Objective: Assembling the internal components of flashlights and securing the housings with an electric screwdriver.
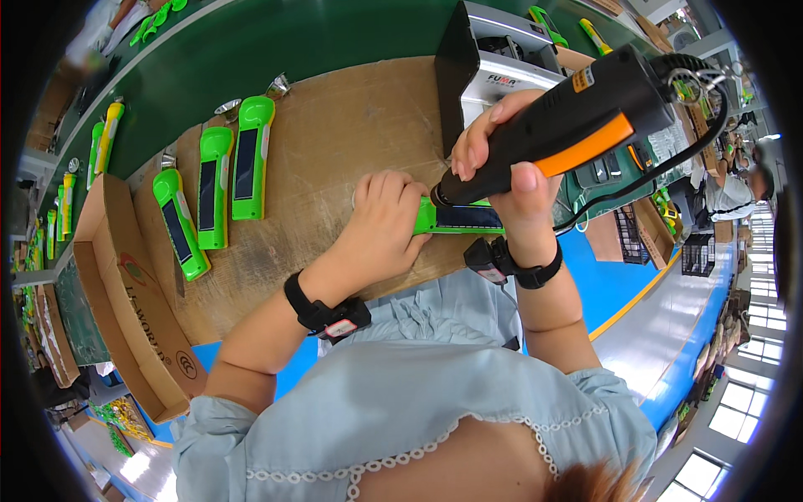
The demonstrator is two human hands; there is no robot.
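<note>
My right hand (519, 171) is wrapped round a black electric screwdriver (552, 117) with an orange lever, its cord running off to the right. The tool's tip comes down onto a green flashlight (460, 219) with a dark solar panel, which lies sideways on the wooden board (335, 125). My left hand (381, 222) grips the left end of that flashlight, fingers curled over it. To the left lie three similar flashlights: one nearest the box (181, 224), a middle one (215, 186) and a right one (253, 157). Small silver reflectors (279, 84) sit by their heads.
An open cardboard box (138, 305) stands at the board's left edge. A black and silver machine (506, 71) stands at the back right. More green and yellow flashlights (104, 142) are on the green bench at far left. A person (736, 194) is at the far right.
</note>
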